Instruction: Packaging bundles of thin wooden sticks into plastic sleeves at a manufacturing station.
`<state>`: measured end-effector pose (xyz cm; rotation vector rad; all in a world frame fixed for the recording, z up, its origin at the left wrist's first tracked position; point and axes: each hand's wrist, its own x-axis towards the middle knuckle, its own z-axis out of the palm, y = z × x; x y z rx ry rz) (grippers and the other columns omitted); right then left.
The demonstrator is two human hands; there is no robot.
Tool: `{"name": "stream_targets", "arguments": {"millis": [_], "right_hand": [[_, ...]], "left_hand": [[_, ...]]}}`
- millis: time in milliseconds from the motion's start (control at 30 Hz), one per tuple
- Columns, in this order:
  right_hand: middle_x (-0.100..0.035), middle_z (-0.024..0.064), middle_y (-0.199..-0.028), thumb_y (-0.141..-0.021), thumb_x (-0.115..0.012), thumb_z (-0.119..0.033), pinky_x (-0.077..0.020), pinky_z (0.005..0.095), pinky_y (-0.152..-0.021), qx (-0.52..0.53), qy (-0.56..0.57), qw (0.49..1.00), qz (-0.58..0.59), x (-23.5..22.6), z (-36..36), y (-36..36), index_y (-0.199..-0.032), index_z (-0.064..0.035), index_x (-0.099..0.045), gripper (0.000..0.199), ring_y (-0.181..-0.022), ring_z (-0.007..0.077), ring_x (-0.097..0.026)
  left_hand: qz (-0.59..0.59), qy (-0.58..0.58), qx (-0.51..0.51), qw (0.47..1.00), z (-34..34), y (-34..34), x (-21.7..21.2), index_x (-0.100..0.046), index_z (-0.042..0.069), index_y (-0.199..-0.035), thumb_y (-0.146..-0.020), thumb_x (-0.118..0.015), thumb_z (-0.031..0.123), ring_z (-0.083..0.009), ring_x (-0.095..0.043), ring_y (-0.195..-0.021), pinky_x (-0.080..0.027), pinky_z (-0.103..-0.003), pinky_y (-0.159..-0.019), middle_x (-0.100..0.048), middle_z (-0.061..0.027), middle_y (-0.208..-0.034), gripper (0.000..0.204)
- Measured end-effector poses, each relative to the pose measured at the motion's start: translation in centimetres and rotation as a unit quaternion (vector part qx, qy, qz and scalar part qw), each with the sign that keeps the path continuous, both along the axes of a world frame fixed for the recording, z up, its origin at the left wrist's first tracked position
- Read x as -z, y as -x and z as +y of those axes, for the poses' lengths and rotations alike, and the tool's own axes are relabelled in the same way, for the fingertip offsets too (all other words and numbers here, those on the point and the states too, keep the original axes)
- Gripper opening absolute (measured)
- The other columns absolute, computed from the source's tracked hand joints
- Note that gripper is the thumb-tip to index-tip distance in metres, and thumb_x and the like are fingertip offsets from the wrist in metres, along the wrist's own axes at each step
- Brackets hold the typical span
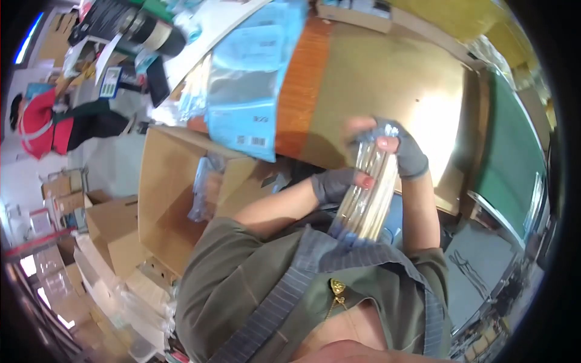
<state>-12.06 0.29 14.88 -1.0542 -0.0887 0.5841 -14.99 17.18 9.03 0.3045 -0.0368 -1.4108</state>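
Close in front of my body I hold a clear plastic pack of long, thin, pale sticks. Its lower end looks bluish and reaches my striped apron; exactly what the sticks are, I cannot tell. My right hand, in a grey fingerless glove, is wrapped round the upper end, its fingertips slightly blurred. My left hand, gloved the same way, grips the pack's left side partway down, thumb lying across the plastic.
Beyond my hands lies a tan work board on a table. Blue printed plastic bags hang over its left edge. An open cardboard box stands left of me. A black bottle is at far left; a person in red is beyond.
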Motion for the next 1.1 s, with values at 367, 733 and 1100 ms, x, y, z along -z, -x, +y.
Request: {"name": "stream_targets", "arguments": {"millis": [367, 733, 1100], "right_hand": [[-0.061, 0.0131, -0.072, -0.079, -0.061, -0.020, -0.0503, 0.0355, -0.070, 0.053, -0.087, 0.992, 0.078, 3.6, 5.1, 2.9, -0.076, -0.0020, -0.056, 0.019, -0.071, 0.0250, -0.061], [-0.061, 0.0108, -0.071, -0.082, -0.060, -0.022, -0.0504, 0.0342, -0.070, 0.079, -0.077, 0.993, 0.029, 3.1, 5.9, 3.8, -0.077, -0.0031, -0.056, 0.020, -0.071, 0.0234, -0.061], [-0.061, 0.0114, -0.071, -0.080, -0.060, -0.023, -0.0509, 0.0346, -0.069, 0.097, -0.078, 0.992, 0.019, 3.0, 4.9, 4.5, -0.077, -0.0022, -0.058, 0.021, -0.071, 0.0236, -0.062]], "left_hand": [[-0.822, -0.482, -0.035, 0.302, 25.7, -11.7, 3.1, -0.058, 0.005, -0.075, -0.069, -0.075, 0.034, -0.0317, -0.060, -0.074, -0.045, -0.040, -0.068, -0.061, -0.0124, -0.072, 0.034], [-0.833, -0.496, 0.195, 0.148, 24.9, -8.4, 1.3, -0.051, 0.005, -0.106, -0.069, -0.077, 0.031, -0.0275, -0.056, -0.101, -0.048, -0.039, -0.081, -0.055, -0.0101, -0.104, 0.051], [-0.818, -0.511, 0.137, 0.225, 27.2, -10.9, 2.2, -0.059, 0.004, -0.102, -0.085, -0.055, 0.021, -0.0327, -0.062, -0.087, -0.049, -0.042, -0.074, -0.064, -0.0174, -0.091, 0.024]]}}
